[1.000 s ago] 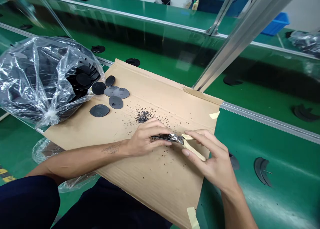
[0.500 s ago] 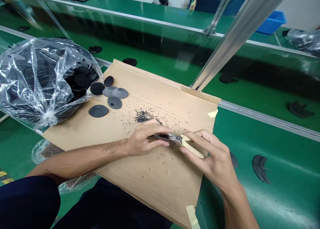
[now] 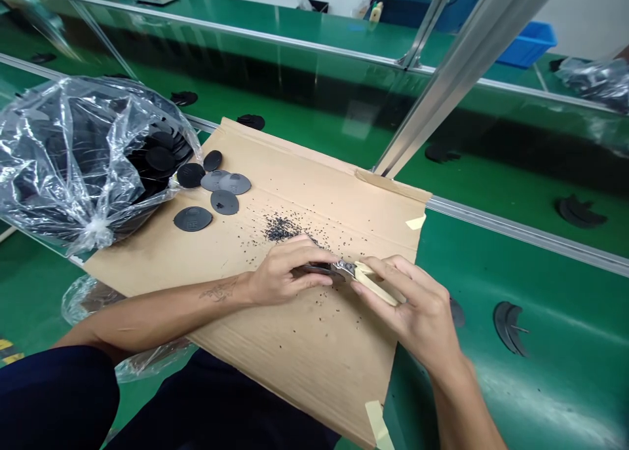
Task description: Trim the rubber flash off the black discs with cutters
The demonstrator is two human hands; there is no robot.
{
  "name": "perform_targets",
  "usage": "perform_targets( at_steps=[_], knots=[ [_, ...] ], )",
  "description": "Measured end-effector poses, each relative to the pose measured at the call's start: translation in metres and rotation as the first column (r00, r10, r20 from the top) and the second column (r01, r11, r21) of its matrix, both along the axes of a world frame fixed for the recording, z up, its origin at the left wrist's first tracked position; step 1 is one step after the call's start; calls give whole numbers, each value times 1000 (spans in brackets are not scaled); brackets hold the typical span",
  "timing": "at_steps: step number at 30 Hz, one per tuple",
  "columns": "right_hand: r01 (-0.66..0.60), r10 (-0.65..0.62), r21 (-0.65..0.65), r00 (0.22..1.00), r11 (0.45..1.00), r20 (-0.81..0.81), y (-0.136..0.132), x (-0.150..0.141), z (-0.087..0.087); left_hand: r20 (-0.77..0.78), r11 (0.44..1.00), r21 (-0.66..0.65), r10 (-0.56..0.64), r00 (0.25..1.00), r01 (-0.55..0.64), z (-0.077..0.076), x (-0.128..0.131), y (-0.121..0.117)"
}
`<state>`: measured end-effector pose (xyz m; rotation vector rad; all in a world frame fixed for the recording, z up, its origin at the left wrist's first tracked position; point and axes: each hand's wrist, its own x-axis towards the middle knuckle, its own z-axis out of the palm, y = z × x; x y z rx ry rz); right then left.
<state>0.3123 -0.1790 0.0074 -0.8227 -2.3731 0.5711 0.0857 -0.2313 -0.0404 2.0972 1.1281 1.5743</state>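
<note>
My left hand (image 3: 289, 270) is closed, pinching a black disc (image 3: 319, 270) by its edges above the cardboard. Wrapped round the pale yellow handles of a pair of side cutters (image 3: 376, 286) is my right hand (image 3: 417, 306). The metal jaws of the cutters meet the right-hand edge of the disc; whether they bite into it I cannot make out. Beyond my left hand lies a pile of small black clippings (image 3: 281, 228), with more bits scattered around. Several dark discs (image 3: 193, 219) rest on the cardboard to the left, some overlapping.
A clear plastic bag (image 3: 69, 162) full of black discs bulges at the left. The cardboard sheet (image 3: 295, 358) is taped down over the green bench. An aluminium post (image 3: 432, 103) rises behind it. Stacked black discs (image 3: 508, 329) lie on the right.
The cutters have shifted slightly left against the disc, and my right hand has moved with them. My left hand keeps its hold on the disc in nearly the same place.
</note>
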Motion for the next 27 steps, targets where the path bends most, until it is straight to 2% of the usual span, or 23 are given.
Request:
perform_targets(
  at_steps=[6, 11, 17, 22, 24, 27],
  knots=[
    [66, -70, 82, 996, 994, 47, 4, -3, -10, -30, 998, -45, 36, 999, -38, 4, -1, -2],
    [148, -153, 121, 988, 982, 34, 4, -3, -10, -57, 999, -47, 25, 998, -28, 4, -2, -2],
    [124, -130, 142, 991, 982, 34, 3, -3, -10, -71, 997, -81, 10, 997, -15, 1, -1, -2],
    [134, -145, 189, 988, 973, 45, 3, -3, -11, -91, 991, -105, 78, 993, -87, 3, -1, -2],
    [171, -173, 139, 985, 975, -1, 2, -5, -10, -80, 989, -99, 104, 991, -112, 5, -1, -2],
    [241, -249, -89, 965, 966, -84, -1, -9, -10, -38, 991, -86, 100, 994, -103, 7, -2, -3]
  ],
)
